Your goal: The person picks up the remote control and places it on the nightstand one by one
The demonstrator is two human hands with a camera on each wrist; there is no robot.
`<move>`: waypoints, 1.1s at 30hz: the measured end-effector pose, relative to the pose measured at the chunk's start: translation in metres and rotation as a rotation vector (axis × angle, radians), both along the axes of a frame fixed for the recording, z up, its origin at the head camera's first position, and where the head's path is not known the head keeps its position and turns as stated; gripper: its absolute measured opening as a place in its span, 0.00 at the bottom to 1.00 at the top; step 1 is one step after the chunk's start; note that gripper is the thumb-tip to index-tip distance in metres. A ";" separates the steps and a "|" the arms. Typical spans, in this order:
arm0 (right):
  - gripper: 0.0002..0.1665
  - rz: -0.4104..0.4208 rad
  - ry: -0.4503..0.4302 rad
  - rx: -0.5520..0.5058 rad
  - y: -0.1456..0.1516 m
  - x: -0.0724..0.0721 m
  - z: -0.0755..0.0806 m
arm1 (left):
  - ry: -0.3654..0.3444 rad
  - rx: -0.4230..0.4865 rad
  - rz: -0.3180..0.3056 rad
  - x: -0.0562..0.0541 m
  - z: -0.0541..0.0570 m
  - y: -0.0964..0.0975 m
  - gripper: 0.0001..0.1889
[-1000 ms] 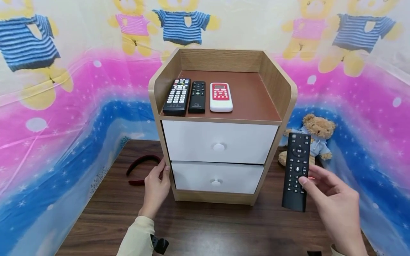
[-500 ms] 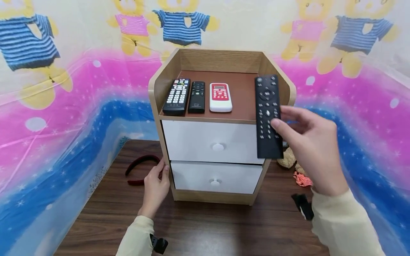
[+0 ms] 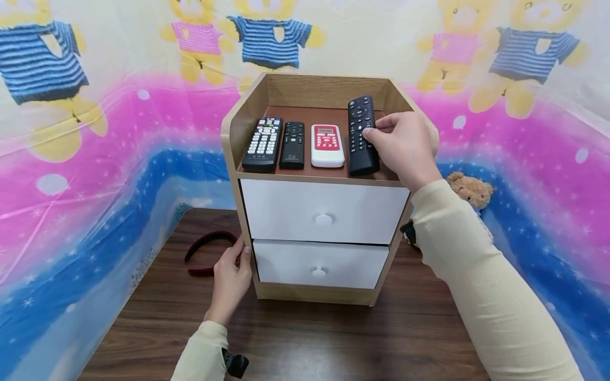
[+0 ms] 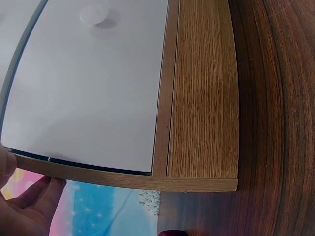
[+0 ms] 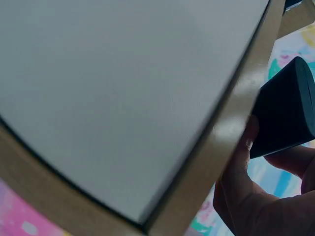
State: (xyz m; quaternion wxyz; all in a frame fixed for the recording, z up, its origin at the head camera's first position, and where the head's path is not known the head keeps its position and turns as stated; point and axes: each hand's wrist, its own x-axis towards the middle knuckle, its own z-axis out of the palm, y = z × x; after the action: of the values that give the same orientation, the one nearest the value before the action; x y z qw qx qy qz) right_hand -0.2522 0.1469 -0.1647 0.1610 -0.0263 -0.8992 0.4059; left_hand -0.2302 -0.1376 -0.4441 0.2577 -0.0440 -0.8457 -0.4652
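A small wooden bedside cabinet (image 3: pixel 314 293) with two white drawers stands on the table. In my right hand (image 3: pixel 405 145) is a black remote control (image 3: pixel 360 138), pinched between thumb and fingers. It is tilted, its lower end low over the right part of the cabinet's brown top; contact is hard to tell. Left of it lie a white-and-red remote (image 3: pixel 327 146), a slim black remote (image 3: pixel 293 145) and a larger black remote with white keys (image 3: pixel 263 144). My left hand (image 3: pixel 231 278) holds the cabinet's left side edge (image 4: pixel 113 178), thumb in front, fingers on the outer side.
Raised wooden sides and a back panel (image 3: pixel 329 91) border the cabinet top. A dark red headband (image 3: pixel 202 272) lies left of the cabinet on the wooden table (image 3: pixel 305 344). Behind my right sleeve sits a teddy bear (image 3: pixel 472 189), partly hidden. Printed cloth surrounds the table.
My right hand has carried the black remote from beside the cabinet, up and leftward, to its top next to the white-and-red remote. The left hand stays at the cabinet's side.
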 end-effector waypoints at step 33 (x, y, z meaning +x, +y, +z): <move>0.23 0.030 -0.037 0.232 0.004 -0.016 -0.016 | -0.025 0.006 -0.012 0.001 0.002 -0.003 0.21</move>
State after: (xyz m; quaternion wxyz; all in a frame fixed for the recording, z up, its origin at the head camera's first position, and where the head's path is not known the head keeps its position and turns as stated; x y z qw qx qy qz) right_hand -0.2682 0.1510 -0.1808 0.1403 -0.0017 -0.9433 0.3010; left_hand -0.2295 -0.1403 -0.4425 0.2447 -0.0423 -0.8471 -0.4698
